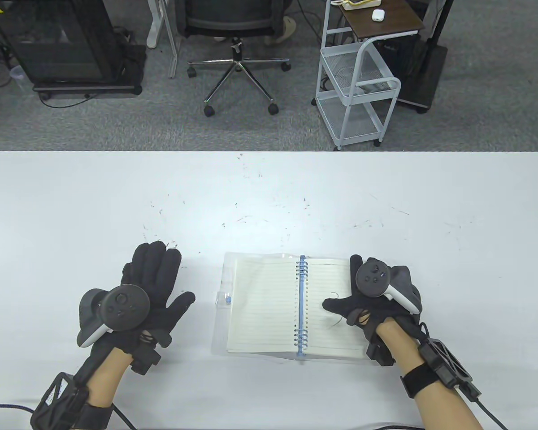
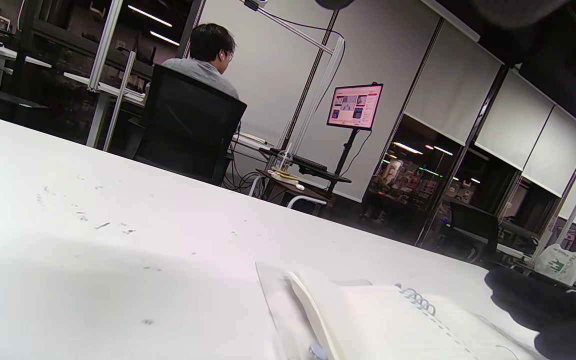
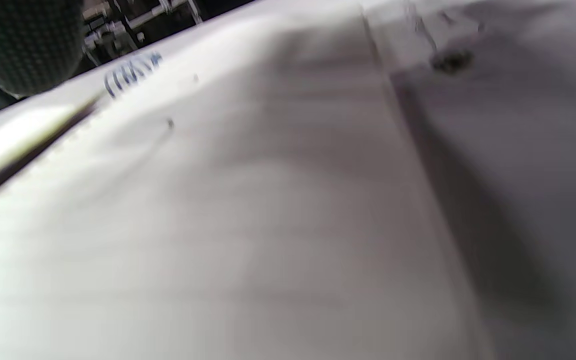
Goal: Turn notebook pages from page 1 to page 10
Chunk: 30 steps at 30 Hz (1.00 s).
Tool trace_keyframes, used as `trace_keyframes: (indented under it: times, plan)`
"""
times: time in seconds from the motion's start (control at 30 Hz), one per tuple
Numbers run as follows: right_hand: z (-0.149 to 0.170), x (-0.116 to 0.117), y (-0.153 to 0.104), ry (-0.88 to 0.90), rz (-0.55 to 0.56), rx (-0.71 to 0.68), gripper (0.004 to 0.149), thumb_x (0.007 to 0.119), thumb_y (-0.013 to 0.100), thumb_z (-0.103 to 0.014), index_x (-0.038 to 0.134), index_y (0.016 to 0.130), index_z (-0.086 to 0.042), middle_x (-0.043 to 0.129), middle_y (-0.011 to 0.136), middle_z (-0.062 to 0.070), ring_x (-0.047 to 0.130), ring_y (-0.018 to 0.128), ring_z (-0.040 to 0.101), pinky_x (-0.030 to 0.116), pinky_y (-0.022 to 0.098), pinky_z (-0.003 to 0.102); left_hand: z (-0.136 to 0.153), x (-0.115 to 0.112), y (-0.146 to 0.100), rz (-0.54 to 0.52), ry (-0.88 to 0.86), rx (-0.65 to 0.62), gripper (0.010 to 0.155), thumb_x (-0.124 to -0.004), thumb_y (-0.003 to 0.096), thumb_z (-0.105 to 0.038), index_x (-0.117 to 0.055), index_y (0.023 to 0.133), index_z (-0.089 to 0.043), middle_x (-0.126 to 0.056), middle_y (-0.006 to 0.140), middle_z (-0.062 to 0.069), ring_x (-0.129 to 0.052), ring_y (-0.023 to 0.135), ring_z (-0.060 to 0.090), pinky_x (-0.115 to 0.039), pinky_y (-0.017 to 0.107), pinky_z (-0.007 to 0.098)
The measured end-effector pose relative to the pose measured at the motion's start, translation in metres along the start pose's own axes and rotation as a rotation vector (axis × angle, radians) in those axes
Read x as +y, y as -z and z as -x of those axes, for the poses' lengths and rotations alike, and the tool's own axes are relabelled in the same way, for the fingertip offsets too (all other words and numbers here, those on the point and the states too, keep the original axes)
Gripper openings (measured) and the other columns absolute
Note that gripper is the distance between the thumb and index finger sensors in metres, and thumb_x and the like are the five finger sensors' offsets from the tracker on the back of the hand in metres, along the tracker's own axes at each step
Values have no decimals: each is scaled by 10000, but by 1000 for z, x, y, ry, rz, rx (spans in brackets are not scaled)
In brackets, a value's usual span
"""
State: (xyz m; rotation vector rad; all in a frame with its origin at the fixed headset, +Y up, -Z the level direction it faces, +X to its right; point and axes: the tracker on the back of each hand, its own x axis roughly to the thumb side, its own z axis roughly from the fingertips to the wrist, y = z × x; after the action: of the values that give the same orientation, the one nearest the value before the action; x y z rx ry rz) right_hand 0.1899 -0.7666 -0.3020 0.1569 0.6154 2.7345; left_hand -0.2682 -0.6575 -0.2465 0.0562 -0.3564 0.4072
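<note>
On the white table [image 1: 269,192], lower centre of frame, the open blue-spiral lined notebook [image 1: 291,304] lies flat. I judge its pages thin and floppy; pinch the right page's outer edge. My right hand [image 1: 376,295] rests there, grasp indiscernible; left hand [image 1: 139,295] lies spread, released.

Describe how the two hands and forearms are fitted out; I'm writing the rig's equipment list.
Both the left hand and right hand wear black fabric gloves, each with a dark round controller-like tracker ending in a white handle. Forearms are bare, with black wrist straps carrying lattice-framed modules and black cables.
</note>
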Motion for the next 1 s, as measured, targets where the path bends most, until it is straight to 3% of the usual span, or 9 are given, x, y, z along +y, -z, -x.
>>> trace_keyframes:
  times: [0.2,0.4,0.73,1.0]
  plan:
    - [-4,20,7,-69,-113,9,1136,735,437,-806,-55,937,-161,2,970,379,46,872,677,219,582,808,0,-2,0,12,3,2,870,-621,451,-693,-339,1140,-244,-211,1191,108,-146,1142,461,-297,739,721]
    - [-13,20,6,-51,-62,-19,1121,790,441,-715,-19,940,-121,83,977,385,87,873,669,227,569,811,0,-3,1,22,3,7,870,-622,451,-692,-341,1140,-243,-213,1190,108,-146,1141,463,-299,739,721]
    - [-31,5,-5,33,53,-115,1024,885,447,-488,98,964,-85,430,1048,260,283,903,648,358,587,781,0,-4,2,29,2,12,868,-620,452,-693,-344,1141,-243,-212,1190,108,-146,1142,461,-300,739,721]
    - [-31,-7,-14,231,62,-147,995,873,457,-503,121,971,-102,397,1054,254,547,860,673,545,574,746,0,-5,2,33,2,17,868,-621,451,-692,-346,1141,-241,-213,1190,108,-146,1141,462,-301,739,720]
